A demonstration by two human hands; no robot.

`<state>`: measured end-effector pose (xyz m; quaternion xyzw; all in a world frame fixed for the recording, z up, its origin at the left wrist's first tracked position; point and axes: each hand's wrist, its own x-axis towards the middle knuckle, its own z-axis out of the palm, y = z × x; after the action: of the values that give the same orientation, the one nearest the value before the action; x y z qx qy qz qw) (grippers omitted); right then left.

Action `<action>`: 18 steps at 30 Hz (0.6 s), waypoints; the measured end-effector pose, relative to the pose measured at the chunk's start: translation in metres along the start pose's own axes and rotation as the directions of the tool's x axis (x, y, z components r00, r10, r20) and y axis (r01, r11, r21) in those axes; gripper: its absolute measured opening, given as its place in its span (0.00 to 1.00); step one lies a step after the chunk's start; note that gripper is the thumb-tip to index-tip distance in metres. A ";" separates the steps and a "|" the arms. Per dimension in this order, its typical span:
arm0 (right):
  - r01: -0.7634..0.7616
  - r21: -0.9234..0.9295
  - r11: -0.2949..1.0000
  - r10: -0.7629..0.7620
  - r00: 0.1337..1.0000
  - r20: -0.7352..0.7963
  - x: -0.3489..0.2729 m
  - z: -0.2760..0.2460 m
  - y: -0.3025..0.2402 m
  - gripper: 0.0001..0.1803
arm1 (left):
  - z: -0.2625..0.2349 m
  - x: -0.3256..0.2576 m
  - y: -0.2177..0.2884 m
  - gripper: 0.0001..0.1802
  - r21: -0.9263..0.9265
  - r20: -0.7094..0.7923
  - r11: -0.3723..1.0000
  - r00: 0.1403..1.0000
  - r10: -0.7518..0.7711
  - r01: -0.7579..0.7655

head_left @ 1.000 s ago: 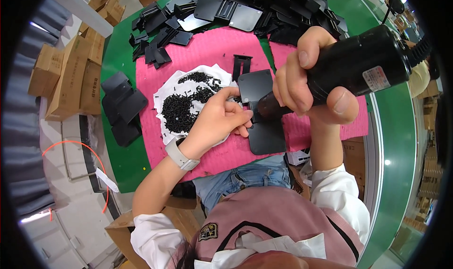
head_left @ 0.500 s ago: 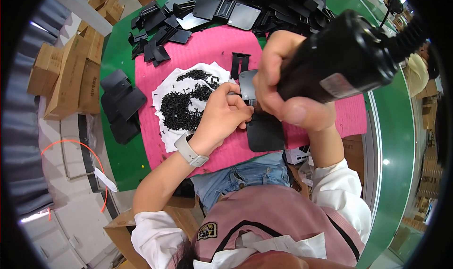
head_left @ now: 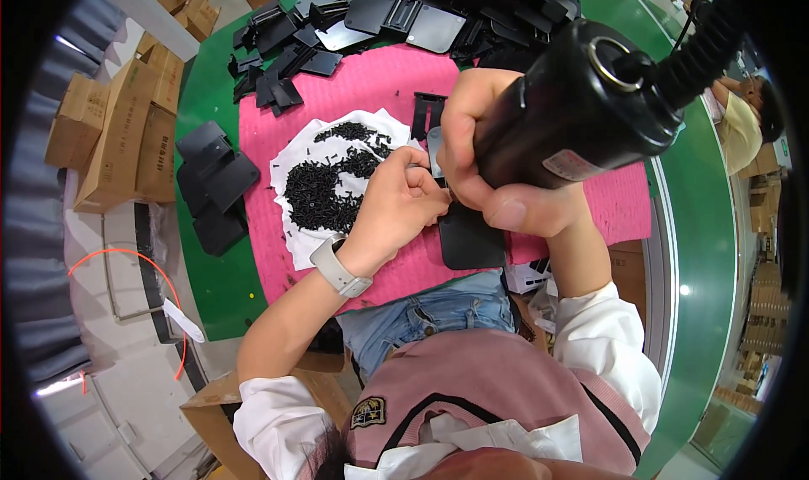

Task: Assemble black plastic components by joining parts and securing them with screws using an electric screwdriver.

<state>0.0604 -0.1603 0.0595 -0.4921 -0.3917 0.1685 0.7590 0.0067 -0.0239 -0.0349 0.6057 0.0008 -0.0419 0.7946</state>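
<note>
My right hand [head_left: 506,172] is wrapped round a black corded electric screwdriver [head_left: 569,113], whose tip is hidden behind the hand. Below it lies a black hinged plate [head_left: 472,237] on a pink foam mat [head_left: 371,82]. My left hand [head_left: 403,195] is at the plate's left edge by the hinge, thumb and fingers pinched together. Whatever those fingertips hold is too small and covered to make out. Just left of that hand, a heap of small black screws [head_left: 320,195] rests on a white cloth [head_left: 297,242]. A black slotted bracket [head_left: 427,116] lies beyond the plate.
Many black hinged plates [head_left: 396,16] are piled along the far side of the green table [head_left: 221,299]. A smaller stack of black plates [head_left: 215,185] sits left of the mat. Cardboard boxes [head_left: 126,134] stand at the left. Another person [head_left: 737,130] is at the far right.
The screwdriver and my right hand have shifted slightly left, and the tool's back end has tilted, showing its hanging ring. My left hand stays in nearly the same place.
</note>
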 end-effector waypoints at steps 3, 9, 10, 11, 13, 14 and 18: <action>0.007 -0.008 1.000 -0.007 1.000 -0.003 -0.001 -0.001 0.002 0.24 | 0.001 0.001 0.000 0.18 0.024 -0.009 0.999 0.999 -0.034 0.034; 0.034 -0.018 0.999 -0.034 0.999 0.002 -0.002 -0.001 0.003 0.24 | 0.001 -0.004 0.005 0.18 0.061 -0.002 0.998 1.000 -0.027 0.028; 0.043 -0.022 0.999 -0.042 0.999 0.005 0.000 -0.001 0.002 0.24 | 0.000 -0.002 0.005 0.19 0.059 0.005 0.996 0.998 -0.066 0.066; -0.031 0.041 0.999 0.029 0.998 0.050 0.001 -0.009 -0.003 0.26 | 0.002 -0.003 0.006 0.19 0.076 -0.021 0.991 0.994 -0.108 0.109; 0.060 0.149 0.987 -0.074 0.993 0.087 0.004 -0.025 -0.004 0.29 | 0.004 -0.009 0.005 0.22 0.082 -0.074 0.987 0.989 -0.131 0.137; 0.076 0.202 0.976 -0.102 0.988 0.117 0.004 -0.033 -0.008 0.29 | 0.005 -0.013 0.006 0.22 0.081 -0.071 0.988 0.989 -0.127 0.133; 0.303 0.449 0.840 -0.364 0.930 0.053 0.005 -0.053 -0.006 0.27 | 0.008 -0.021 0.025 0.17 0.241 -0.147 0.963 0.976 0.161 -0.122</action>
<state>0.1030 -0.1922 0.0562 -0.2223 -0.4746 0.1495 0.8384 -0.0132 -0.0238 -0.0070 0.6937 0.0185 0.0658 0.7170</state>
